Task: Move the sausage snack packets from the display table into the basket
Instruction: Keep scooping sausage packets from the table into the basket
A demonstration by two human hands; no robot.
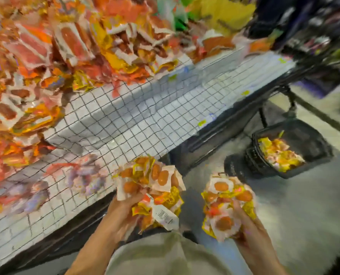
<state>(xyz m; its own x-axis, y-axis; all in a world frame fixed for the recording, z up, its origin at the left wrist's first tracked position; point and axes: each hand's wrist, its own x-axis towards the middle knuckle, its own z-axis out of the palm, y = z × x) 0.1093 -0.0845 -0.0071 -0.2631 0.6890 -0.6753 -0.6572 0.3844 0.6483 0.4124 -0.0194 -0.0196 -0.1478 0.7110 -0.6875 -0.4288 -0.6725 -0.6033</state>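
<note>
My left hand grips a bunch of yellow-and-white sausage snack packets just off the display table's front edge. My right hand grips a second bunch of packets over the floor, to the right of the first. A black basket stands on the floor at the right, holding several packets. The display table, covered with a white wire grid, carries a big heap of packets at the left and back. The picture is blurred.
Black table legs and a frame stand between the table and the basket. Dark shelving fills the upper right. Yellow and green bags lie at the table's far end. Grey floor stretches before the basket.
</note>
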